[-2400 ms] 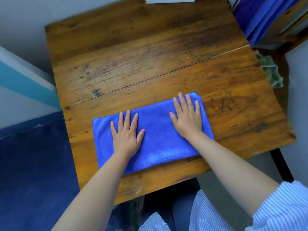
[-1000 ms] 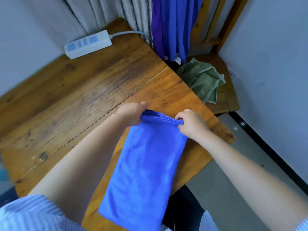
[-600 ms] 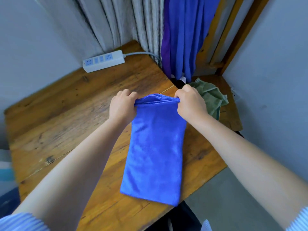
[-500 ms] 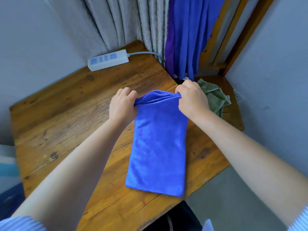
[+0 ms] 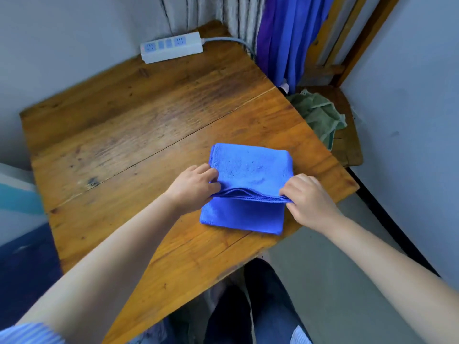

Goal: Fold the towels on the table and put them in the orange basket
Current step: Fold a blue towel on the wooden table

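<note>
The left hand (image 5: 196, 186) pinches the towel (image 5: 250, 175) at its left corner and the right hand (image 5: 306, 194) pinches its right corner, on the table (image 5: 129, 135) near the right edge. Soft, light and limp, it looks best held by the corners. Bright blue, plush, half folded.

Scene is lit evenly by soft, diffuse light; only faint shadows are cast on the table (image 5: 139, 125). A dull sheen is seen on the wood. Wide-angle bending is noted at the edges. Slight blur is seen throughout, strongest at the borders.
</note>
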`<state>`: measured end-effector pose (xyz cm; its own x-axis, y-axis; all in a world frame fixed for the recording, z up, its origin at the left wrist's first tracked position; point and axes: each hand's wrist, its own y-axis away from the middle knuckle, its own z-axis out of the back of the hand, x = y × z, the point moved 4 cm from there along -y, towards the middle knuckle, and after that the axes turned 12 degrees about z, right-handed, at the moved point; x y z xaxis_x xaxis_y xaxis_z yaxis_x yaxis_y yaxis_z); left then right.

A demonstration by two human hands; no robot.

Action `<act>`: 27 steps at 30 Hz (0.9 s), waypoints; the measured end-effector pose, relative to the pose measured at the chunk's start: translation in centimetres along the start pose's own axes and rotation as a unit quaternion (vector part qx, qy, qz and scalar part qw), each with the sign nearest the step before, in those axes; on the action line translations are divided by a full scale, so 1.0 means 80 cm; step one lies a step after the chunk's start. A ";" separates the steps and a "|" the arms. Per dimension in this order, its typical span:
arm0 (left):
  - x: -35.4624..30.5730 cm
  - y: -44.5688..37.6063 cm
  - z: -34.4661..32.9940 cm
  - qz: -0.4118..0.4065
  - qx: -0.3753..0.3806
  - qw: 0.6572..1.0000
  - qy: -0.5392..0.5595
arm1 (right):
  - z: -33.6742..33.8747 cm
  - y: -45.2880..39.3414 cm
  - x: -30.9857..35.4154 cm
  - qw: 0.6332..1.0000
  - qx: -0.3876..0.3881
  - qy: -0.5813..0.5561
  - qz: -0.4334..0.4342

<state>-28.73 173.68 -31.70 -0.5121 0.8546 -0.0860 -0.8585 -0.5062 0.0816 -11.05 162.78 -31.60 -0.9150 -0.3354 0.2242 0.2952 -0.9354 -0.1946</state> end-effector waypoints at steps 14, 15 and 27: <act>-0.007 0.060 -0.055 0.086 0.029 0.995 -0.036 | -0.067 0.051 0.051 0.996 -0.073 0.047 0.034; -0.010 0.061 -0.056 0.082 0.022 0.996 -0.023 | -0.068 0.052 0.050 0.996 -0.068 0.046 0.033; -0.062 0.026 -0.071 0.084 0.012 0.993 0.085 | -0.049 0.053 0.036 0.997 -0.049 0.015 0.051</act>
<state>-28.15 167.71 -36.78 -0.6469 0.7255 -0.2350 -0.7607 -0.6354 0.1323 -13.48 158.31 -35.52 -0.8897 -0.4239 0.1696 0.3611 -0.8806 -0.3070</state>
